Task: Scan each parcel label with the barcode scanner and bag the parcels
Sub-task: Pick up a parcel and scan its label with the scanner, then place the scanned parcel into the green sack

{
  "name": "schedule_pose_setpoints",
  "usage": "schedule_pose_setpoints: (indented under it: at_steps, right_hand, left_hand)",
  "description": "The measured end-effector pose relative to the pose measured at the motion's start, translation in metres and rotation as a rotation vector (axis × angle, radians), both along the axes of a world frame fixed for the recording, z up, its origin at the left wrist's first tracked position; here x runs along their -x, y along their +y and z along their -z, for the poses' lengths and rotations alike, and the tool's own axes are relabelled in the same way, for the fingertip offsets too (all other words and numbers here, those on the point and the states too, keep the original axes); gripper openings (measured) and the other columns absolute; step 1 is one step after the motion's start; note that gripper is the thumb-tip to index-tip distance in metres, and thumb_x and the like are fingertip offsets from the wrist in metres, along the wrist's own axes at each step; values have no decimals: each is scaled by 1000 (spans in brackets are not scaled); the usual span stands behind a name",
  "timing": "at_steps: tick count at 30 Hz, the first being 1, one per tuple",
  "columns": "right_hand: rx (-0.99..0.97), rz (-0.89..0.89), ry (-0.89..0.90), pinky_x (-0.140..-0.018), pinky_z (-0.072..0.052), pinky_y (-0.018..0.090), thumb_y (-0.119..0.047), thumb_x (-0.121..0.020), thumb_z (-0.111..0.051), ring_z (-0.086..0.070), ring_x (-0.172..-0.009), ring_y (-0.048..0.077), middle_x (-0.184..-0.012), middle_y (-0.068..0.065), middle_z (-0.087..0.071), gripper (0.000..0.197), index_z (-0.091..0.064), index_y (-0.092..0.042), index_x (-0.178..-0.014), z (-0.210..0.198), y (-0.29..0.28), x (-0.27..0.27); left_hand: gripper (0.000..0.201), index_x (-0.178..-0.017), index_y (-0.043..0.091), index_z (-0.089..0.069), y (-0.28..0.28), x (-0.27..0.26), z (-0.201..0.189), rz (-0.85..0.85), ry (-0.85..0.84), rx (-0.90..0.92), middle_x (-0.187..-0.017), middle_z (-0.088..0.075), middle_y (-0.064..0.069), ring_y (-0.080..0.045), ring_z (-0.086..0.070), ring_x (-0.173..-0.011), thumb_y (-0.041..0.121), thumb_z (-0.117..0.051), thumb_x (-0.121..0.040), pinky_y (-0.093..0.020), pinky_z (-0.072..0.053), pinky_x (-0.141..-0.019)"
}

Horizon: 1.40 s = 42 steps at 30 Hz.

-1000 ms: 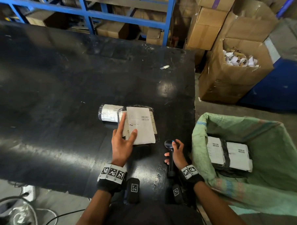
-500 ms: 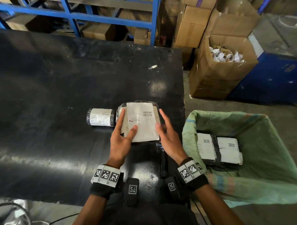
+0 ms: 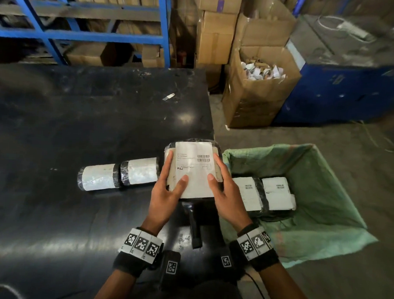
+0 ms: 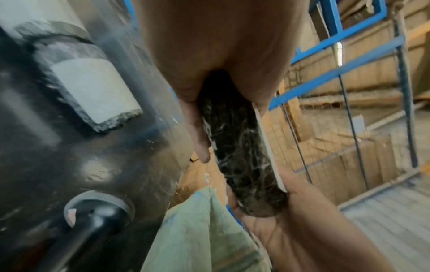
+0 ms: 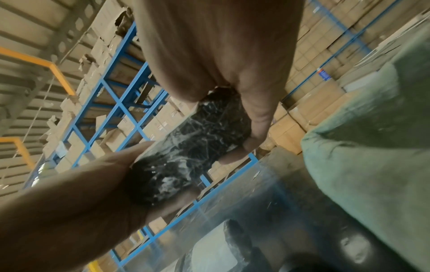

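Item 1, held parcel [image 3: 194, 169]: black-wrapped, white label up, barcode visible near its upper right. You hold it at the right edge of the counter [image 3: 79, 126], your left hand [image 3: 167, 197] on its left side and your right hand [image 3: 227, 200] on its right. On both hands the fingers lie under or along the parcel's sides and the thumbs press on the label, so both are clamped on the parcel.

Item 2, barcode scanner [image 3: 194, 223]: lies on the counter just below the held parcel, between your wrists, in neither hand.

Item 3, green sack [image 3: 324, 200]: open, just right of the counter, with 1 labelled parcel in sack [image 3: 264, 193] already lying inside.

Item 4, rolled parcel [image 3: 118, 176]: lies on the counter left of your hands, still to be handled.

Risks, as a judgement:
- The wrap looks slick; a loosened thumb during the swing right could drop the parcel between counter and sack.
- The sack rim looks slack; clipping it could fold the mouth shut or snag the parcel.
- The scanner sits near the counter edge under your arms; a wrist could knock it off.
- Whether this label is scanned cannot be told; bagging it unscanned would be a miss.
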State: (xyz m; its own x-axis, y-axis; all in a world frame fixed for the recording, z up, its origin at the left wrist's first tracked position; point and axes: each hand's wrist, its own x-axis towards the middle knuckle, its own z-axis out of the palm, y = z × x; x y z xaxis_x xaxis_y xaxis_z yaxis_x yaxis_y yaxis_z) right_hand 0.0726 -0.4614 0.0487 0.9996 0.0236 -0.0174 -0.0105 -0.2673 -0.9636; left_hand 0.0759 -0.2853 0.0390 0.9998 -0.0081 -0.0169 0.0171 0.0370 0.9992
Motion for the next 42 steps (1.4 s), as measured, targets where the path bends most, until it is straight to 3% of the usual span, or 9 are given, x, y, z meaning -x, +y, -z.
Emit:
schedule_pose_setpoints:
  at_steps: [5,8,11,15,18,26,29,33,42]
  right_hand:
    - [83,104,12,-108,-40,17,-25,-101,-50,-45,-131,-8,-144,-26,-44,54,-33,-32,-152,-17,-83,-1]
    - [229,149,90,-110,-42,28,-25,-100,-52,-48,-133,7,-148,-12,-47,53,-37,-34,-150,-6,-148,-10]
    - [341,132,260,-110,-43,40,-19,-100,-51,-48,-134,22,-150,4,-46,54,-37,-29,-150,10,-205,-27]
    - [527,112,496,-105,-38,29,-18,-99,-53,-48,-133,27,-148,7,-46,55,-36,-20,-152,34,-259,-52]
    - [616,81,566,-115,-33,35,-20,-98,-55,-40,-141,29,-157,6,-37,56,-37,-18,-152,58,-287,-68]
    - [535,194,603,-94,-27,11,-14,-99,-54,-39,-141,28,-152,9,-43,58,-33,-20,-153,107,-310,-83]
    - [515,261,603,-98,-33,18,-13,-100,-52,-44,-137,32,-150,12,-45,57,-34,-24,-152,128,-308,-81]
    - [761,196,737,-105,-42,33,-22,-103,-41,-54,-125,38,-147,20,-49,59,-17,-35,-156,155,-319,-86]
    - [1063,216,698,-89,-48,38,-17,-101,-38,-61,-108,38,-124,26,-61,62,-18,-41,-154,185,-313,-86]
  left_hand:
    - [77,-158,43,-15,-62,-19,6,148,-42,-431,-130,-49,3,6,-50,-107,66,-40,-90,-24,-40,-100]
    - [80,-161,23,-18,-103,-26,23,159,-90,-574,-142,-41,-13,-20,-41,-130,60,-33,-92,-30,-28,-112]
    - [77,-158,4,-23,-138,-30,47,177,-99,-816,-162,-19,-29,-45,-12,-153,46,-37,-95,-51,-15,-125]
    - [82,-158,-4,-9,-163,-28,70,287,-30,-873,-166,2,-27,-41,9,-154,45,-28,-96,-52,-5,-127]
    - [87,-157,-7,-5,-171,-26,85,343,-4,-973,-165,1,-29,-41,7,-155,50,-11,-92,-52,-8,-126]
    - [79,-157,-6,-7,-166,-20,98,311,-118,-1168,-166,-4,-29,-41,-1,-155,29,-44,-97,-54,-21,-124]
    - [79,-158,-4,-6,-162,-19,101,315,-116,-1177,-166,-4,-26,-38,-2,-156,30,-45,-98,-53,-24,-123]
    - [74,-158,-3,-11,-158,-20,102,311,-130,-1166,-166,-7,-26,-37,-5,-156,30,-38,-98,-51,-25,-123]
    - [74,-158,-3,-10,-156,-21,99,340,-121,-1194,-166,-4,-26,-37,-3,-156,32,-35,-97,-50,-24,-124]
